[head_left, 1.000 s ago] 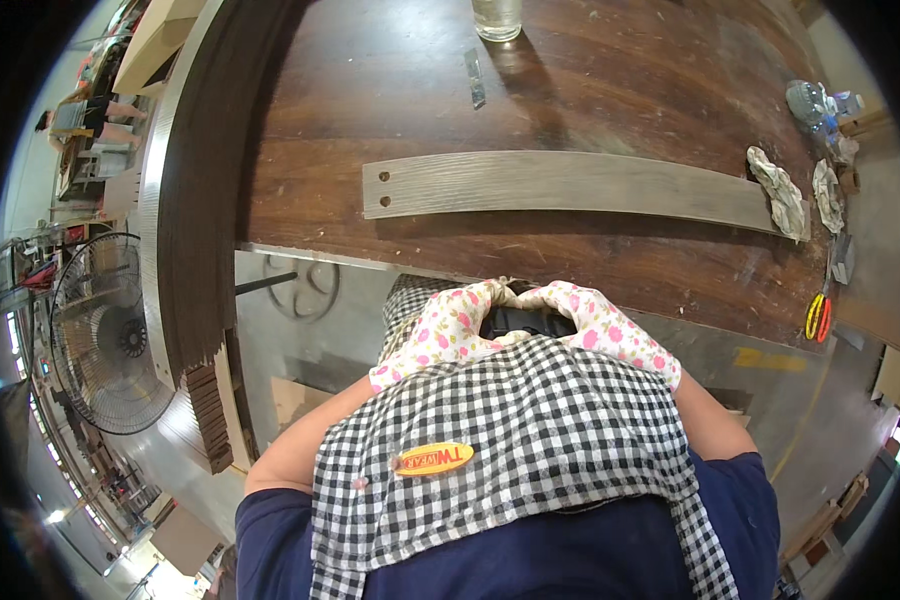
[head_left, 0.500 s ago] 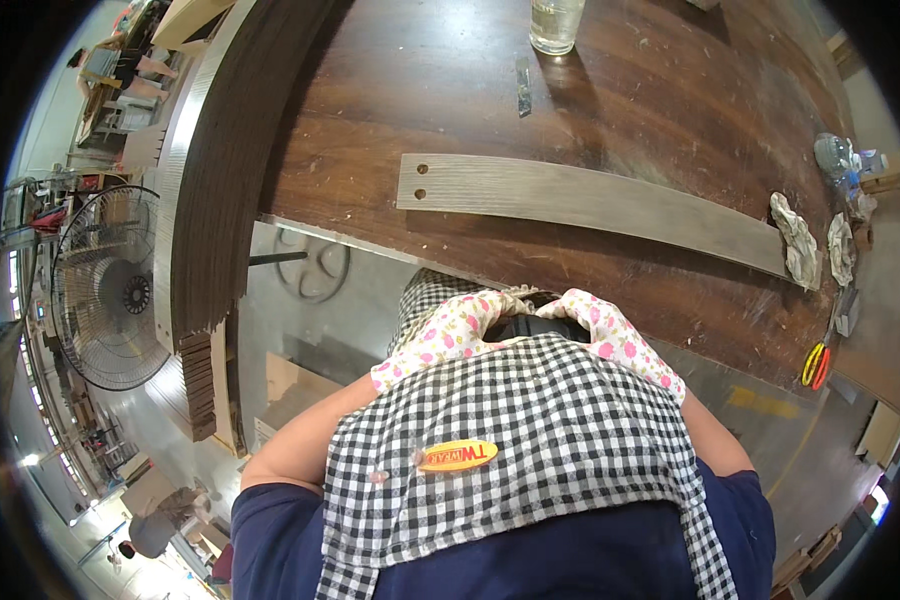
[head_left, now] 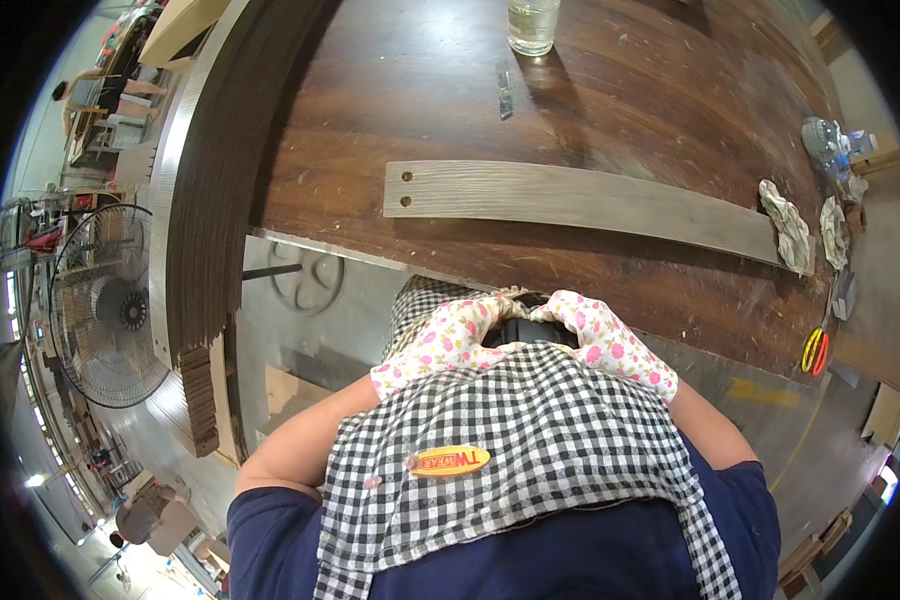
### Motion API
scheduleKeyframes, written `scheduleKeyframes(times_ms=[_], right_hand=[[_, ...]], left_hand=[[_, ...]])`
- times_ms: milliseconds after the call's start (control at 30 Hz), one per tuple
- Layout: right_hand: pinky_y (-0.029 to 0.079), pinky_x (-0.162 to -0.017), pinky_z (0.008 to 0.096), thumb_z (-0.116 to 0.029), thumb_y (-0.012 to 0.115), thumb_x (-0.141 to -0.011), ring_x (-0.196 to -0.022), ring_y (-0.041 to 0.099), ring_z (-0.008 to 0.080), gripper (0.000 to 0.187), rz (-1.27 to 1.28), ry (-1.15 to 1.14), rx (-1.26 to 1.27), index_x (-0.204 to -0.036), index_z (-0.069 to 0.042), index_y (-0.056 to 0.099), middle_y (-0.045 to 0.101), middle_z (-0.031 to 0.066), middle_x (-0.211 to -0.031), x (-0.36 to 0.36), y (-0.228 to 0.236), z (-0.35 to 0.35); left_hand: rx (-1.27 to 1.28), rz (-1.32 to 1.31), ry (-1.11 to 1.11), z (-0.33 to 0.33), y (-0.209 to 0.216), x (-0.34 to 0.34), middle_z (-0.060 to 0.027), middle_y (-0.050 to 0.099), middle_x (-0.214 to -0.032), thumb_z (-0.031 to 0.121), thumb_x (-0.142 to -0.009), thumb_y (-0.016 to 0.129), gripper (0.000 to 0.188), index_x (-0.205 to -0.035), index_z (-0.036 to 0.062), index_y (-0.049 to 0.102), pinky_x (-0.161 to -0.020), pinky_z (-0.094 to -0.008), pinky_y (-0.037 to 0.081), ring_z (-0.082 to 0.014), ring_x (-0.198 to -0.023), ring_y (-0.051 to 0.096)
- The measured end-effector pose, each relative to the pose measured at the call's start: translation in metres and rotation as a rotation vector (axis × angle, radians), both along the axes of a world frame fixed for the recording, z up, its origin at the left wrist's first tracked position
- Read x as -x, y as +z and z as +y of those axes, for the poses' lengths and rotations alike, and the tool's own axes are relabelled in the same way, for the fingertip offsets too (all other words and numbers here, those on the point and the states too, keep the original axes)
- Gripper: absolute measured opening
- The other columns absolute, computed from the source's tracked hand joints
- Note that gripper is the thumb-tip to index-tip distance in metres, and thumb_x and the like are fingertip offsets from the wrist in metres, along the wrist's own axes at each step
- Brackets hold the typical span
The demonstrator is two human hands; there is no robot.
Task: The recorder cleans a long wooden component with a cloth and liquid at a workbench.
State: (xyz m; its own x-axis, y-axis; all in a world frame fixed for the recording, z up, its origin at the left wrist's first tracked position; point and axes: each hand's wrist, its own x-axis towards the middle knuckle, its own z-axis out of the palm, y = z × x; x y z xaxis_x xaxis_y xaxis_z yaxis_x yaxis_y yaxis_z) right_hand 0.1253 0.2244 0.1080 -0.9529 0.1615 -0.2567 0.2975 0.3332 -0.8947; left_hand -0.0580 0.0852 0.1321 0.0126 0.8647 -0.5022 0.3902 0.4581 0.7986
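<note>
Both my hands wear white gloves printed with pink flowers and meet at my waist, by the table's near edge. My left hand (head_left: 448, 333) curls inward, its fingertips turned away from view. My right hand (head_left: 608, 338) mirrors it, fingers bent toward the left ones. Between them shows a dark patch, with the black-and-white checked apron (head_left: 530, 440) bunched just below. What the fingertips grip is hidden. Beyond the hands, a long grey wood-grain board (head_left: 570, 205) with two holes at its left end lies untouched on the brown table (head_left: 420, 110).
A tall stack of boards (head_left: 225, 170) stands at the left, beside a large fan (head_left: 110, 305). On the table are a glass of liquid (head_left: 533, 28), a small dark strip (head_left: 505, 92) and a crumpled cloth (head_left: 787, 225). Scissors (head_left: 816, 350) and plastic bottles (head_left: 825, 145) sit at the right.
The view has shifted slightly, so the table things sit a little further left. My hands stay together at the waist, and the gap between them looks a little wider.
</note>
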Motion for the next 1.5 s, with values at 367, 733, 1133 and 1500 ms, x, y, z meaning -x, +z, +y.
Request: scheduleKeyframes(times_ms=[367, 733, 1133, 1500], right_hand=[[0.046, -0.089, 0.0396, -0.026, 0.064, -0.088, -0.102, 0.058, 0.0313, 0.036, -0.02, -0.009, 0.035, -0.113, -0.002, 0.058, 0.059, 0.0161, -0.106, -0.004, -0.002, -0.002], [0.048, -0.084, 0.0364, -0.016, 0.064, -0.084, -0.093, 0.062, 0.0289, 0.029, -0.038, -0.195, 0.099, -0.107, 0.001, 0.059, 0.062, 0.0166, -0.096, 0.001, 0.013, -0.002], [0.047, -0.078, 0.0244, -0.016, 0.067, -0.079, -0.089, 0.058, 0.0092, 0.039, -0.201, -0.405, 0.82, -0.114, 0.001, 0.062, 0.065, 0.0047, -0.102, -0.047, 0.044, 0.021], [0.041, -0.046, 0.0232, -0.016, 0.06, -0.088, -0.049, 0.049, 0.0087, 0.027, -0.601, -0.907, 1.24, -0.112, -0.002, 0.061, 0.062, 0.0026, -0.077, -0.222, -0.088, -0.014]], left_hand=[[-0.078, 0.092, -0.078, -0.006, -0.004, 0.001, -0.0186, 0.064, -0.115, 0.024, -0.085, 0.066, 0.049, -0.127, 0.0051, 0.054, -0.09, -0.0381, 0.05, -0.033, -0.107, 0.062], [-0.118, 0.049, 0.072, -0.01, -0.003, 0.009, -0.0174, 0.067, -0.107, 0.037, -0.086, 0.066, 0.049, -0.122, 0.0043, 0.059, -0.087, -0.0381, 0.051, -0.031, -0.1, 0.065], [-0.116, 0.143, -0.291, -0.235, -0.076, 0.116, -0.0045, 0.068, -0.094, 0.028, -0.089, 0.065, 0.031, -0.104, 0.001, 0.065, -0.076, -0.0292, 0.051, -0.014, -0.084, 0.061], [0.509, -0.323, -0.12, -0.214, -0.063, 0.041, -0.0084, 0.068, -0.096, 0.017, -0.088, 0.061, 0.021, -0.102, 0.002, 0.066, -0.075, -0.0292, 0.052, -0.0186, -0.086, 0.063]])
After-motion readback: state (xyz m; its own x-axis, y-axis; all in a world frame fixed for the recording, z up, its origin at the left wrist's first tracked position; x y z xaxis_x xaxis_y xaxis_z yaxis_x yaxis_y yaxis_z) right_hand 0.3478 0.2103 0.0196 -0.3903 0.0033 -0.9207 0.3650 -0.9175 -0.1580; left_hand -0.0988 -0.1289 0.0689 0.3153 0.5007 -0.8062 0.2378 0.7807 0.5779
